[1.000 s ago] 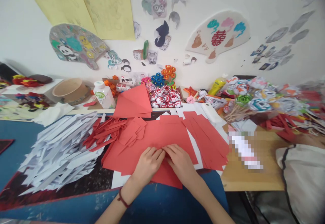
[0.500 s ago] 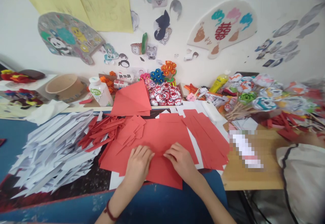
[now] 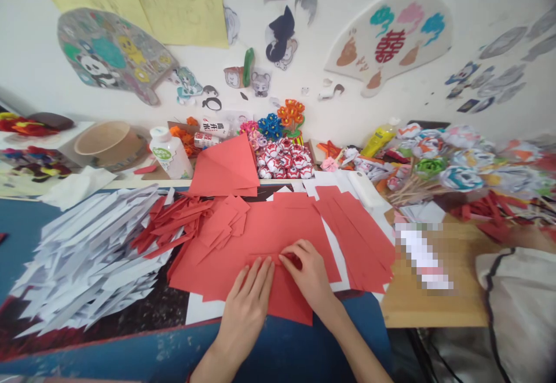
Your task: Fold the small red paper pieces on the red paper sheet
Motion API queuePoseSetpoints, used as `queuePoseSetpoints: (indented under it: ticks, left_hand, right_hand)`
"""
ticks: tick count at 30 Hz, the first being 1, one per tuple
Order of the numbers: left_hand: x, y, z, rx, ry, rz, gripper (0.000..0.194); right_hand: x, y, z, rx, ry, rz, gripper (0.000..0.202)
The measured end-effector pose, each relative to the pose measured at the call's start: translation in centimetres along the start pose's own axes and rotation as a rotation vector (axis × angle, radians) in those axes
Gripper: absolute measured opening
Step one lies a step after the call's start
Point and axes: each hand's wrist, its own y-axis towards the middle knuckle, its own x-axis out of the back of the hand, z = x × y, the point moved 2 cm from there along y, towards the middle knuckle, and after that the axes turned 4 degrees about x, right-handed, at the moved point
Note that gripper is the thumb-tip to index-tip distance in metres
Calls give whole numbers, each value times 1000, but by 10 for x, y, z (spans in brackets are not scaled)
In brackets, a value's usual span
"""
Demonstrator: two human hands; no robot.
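Observation:
My left hand lies flat with outstretched fingers over a small piece of red paper, pressing it against larger red sheets. At that piece's right end, my right hand has thumb and forefinger pinched together. The piece looks like a narrow folded strip, and its lower part is hidden under my left fingers. Small red rectangles lie up and left of my hands. Beyond them is a heap of folded red strips. Long red strips lie stacked on the right.
A big pile of folded white paper covers the left of the blue table. Along the wall stand a white bottle, a round bowl and paper flowers. Another person's pale clothing shows at the right.
My left hand has moved right and flattened its fingers onto the red paper, where before its fingertips were curled at the edge. My right hand stays at the paper's right end.

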Motion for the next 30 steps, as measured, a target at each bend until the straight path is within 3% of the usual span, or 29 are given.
queuePoseSetpoints:
  ticks: [3,5,8,12,24,30]
  left_hand:
    - [2,1,0,3,6,20,54]
    - [3,2,1,-6,13,28,53]
    - [3,2,2,-5,19,27,52]
    - [2,1,1,20,5,33,54]
    - [-6,-5,0,90,-59,105,54]
    - [-1,0,1,68,-55,83,51]
  right_hand:
    - [1,-17,6,45,-144,-130,23]
    - [0,-32,13,180,-228,-178,31]
    - [-7,-50,21,349,-267,-97,47]
    - [-14,-56,20,343,-298,-26,55]
    - [-18,-55,18,353,-392,-32,54]
    - [-20,-54,18,349,-412,-18,53]
